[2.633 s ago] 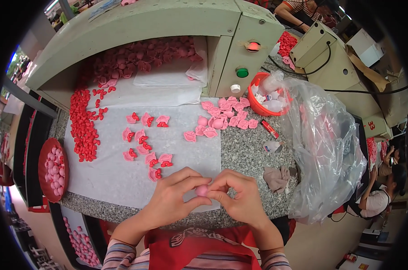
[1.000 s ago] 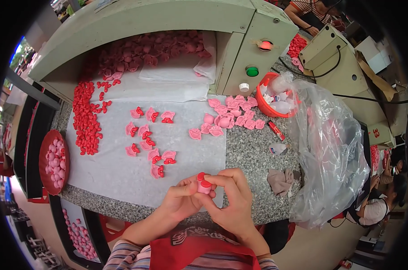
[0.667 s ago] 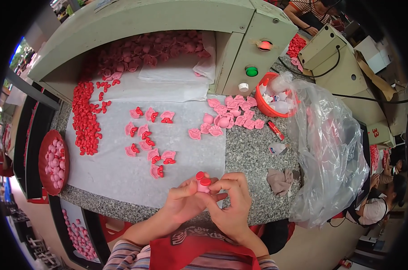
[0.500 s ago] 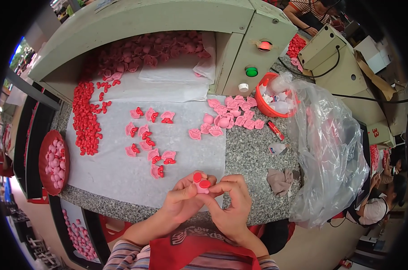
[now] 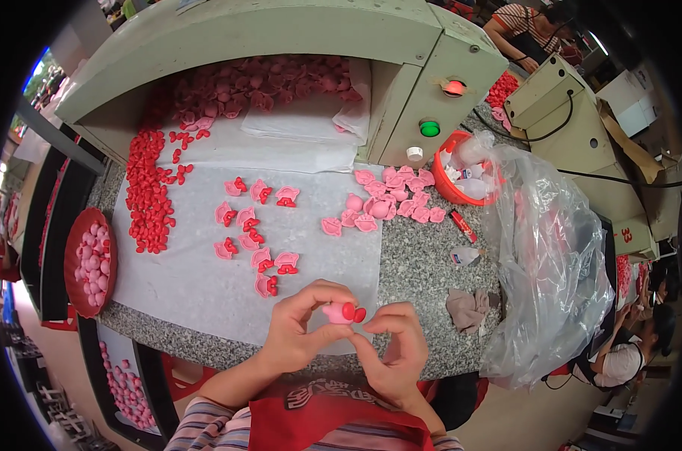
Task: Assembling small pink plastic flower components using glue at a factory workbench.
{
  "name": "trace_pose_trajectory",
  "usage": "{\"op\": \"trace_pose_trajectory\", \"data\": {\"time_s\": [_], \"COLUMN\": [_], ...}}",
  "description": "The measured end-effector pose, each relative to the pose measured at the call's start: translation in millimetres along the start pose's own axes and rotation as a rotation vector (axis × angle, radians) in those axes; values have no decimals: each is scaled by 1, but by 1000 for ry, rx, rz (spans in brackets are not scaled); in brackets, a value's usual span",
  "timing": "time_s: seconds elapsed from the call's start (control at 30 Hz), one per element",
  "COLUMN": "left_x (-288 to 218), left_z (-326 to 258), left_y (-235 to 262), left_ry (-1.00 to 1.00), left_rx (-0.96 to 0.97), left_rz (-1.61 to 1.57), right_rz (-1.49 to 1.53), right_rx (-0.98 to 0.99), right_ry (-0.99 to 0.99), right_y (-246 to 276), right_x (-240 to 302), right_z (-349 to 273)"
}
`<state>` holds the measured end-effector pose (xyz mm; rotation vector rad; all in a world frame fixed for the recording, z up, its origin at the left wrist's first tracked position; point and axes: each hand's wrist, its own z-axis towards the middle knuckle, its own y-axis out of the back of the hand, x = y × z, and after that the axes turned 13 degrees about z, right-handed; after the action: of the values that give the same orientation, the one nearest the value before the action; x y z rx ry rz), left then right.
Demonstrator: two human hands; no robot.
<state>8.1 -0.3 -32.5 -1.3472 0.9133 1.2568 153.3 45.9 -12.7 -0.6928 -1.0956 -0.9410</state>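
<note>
Between the thumb and fingers of my left hand (image 5: 294, 331) is a small rounded pink plastic piece (image 5: 335, 313). Two red lobes (image 5: 353, 312), like little shoes, stick out from its right side. My right hand (image 5: 398, 347) is just right of the piece, thumb and forefinger bent toward it but apart, with nothing visible between them. Beyond my hands, several pink shell-shaped pieces (image 5: 266, 284), each with a small red part at its edge, lie spaced out on white paper (image 5: 183, 289). Loose pink pieces (image 5: 382, 199) are heaped to their right.
Red parts (image 5: 147, 203) spread along the paper's left side. A pale green machine housing (image 5: 281, 34) spans the back, with pink pieces inside. At left stands a red bowl (image 5: 72, 274) of pink balls. An orange basket (image 5: 448, 188), glue bottle (image 5: 465, 255), rag (image 5: 467, 308) and clear plastic bag (image 5: 551, 278) occupy the right.
My left hand has turned the pink piece, so its red lobes now point right rather than toward me. My right fingers have come off it and moved slightly right.
</note>
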Motion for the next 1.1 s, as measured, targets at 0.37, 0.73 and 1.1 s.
{"op": "trace_pose_trajectory", "data": {"time_s": [0.37, 0.73, 1.1], "left_x": [-6, 23, 15], "left_z": [-2, 3, -2], "left_y": [1, -2, -8], "left_ry": [132, 701, 561], "left_rx": [-32, 19, 82], "left_rz": [-58, -1168, -818], "right_rz": [-389, -749, -36], "right_rx": [-148, -396, 9], "right_ry": [50, -321, -157], "right_y": [30, 102, 7], "right_x": [-10, -37, 3], "right_z": [1, -15, 12]}}
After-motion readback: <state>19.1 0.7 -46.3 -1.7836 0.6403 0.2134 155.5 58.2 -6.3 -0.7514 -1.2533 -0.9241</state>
